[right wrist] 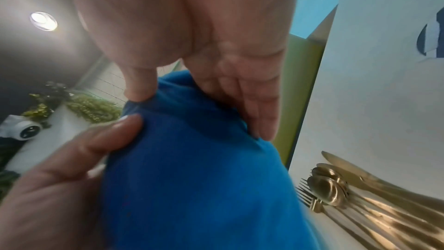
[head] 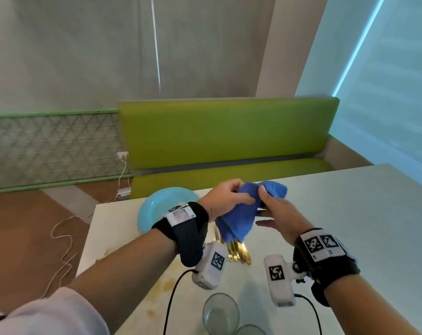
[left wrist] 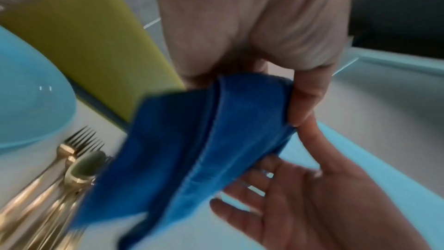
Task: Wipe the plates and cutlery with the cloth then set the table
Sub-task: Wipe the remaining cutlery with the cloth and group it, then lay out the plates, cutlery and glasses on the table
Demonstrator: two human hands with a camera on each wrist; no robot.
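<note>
Above the pale table (head: pixel 350 213), my left hand (head: pixel 223 198) and right hand (head: pixel 277 213) both pinch the soft blue cloth (head: pixel 241 213), holding it clear of the surface. Beneath it lies the gold metal cutlery (head: pixel 239 253), beside the round light-blue plate (head: pixel 152 206).

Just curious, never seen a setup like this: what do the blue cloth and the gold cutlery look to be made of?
Cloth: soft fuzzy fabric, probably microfibre; it folds and droops limply from both hands. Cutlery: gold-coloured metal by its look, with a brushed sheen and bright reflections; plated or solid cannot be told.
</note>
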